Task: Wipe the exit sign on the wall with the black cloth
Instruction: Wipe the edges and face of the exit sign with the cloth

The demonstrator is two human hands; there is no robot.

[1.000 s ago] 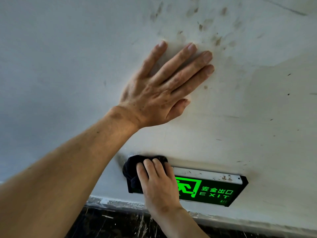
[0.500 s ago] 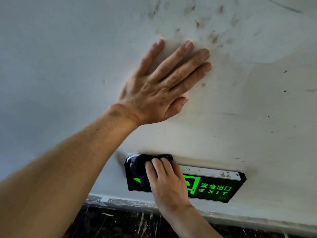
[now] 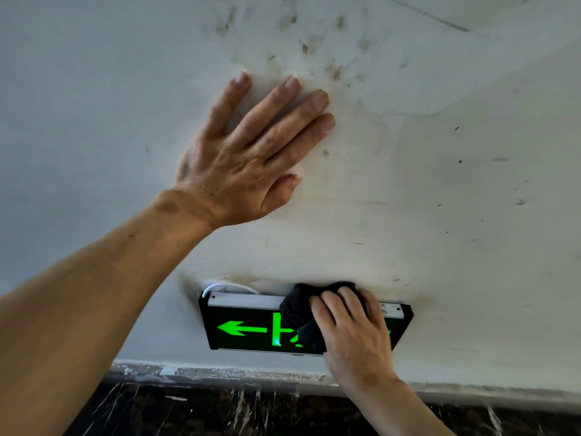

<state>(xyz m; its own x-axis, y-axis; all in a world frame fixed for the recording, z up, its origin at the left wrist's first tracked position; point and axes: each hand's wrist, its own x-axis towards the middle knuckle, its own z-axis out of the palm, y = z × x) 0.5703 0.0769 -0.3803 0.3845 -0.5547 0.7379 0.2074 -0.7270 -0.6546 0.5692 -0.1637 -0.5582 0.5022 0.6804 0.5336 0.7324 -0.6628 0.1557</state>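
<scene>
A black exit sign [image 3: 242, 328] with a lit green arrow hangs low on the white wall [image 3: 440, 215]. My right hand [image 3: 352, 332] presses a bunched black cloth [image 3: 298, 313] against the sign's right half, hiding the lettering there. The cloth pokes out above and to the left of my fingers. My left hand [image 3: 248, 152] lies flat on the wall above the sign, fingers spread, holding nothing.
Brown smudges [image 3: 333, 67] mark the wall above my left hand. A white cable [image 3: 226, 286] loops out at the sign's top left corner. Below the sign runs a rough paint edge, then dark marbled skirting [image 3: 220, 410].
My right hand has slid the cloth from the sign's left end to its right half, uncovering the green arrow. My left hand stays on the wall.
</scene>
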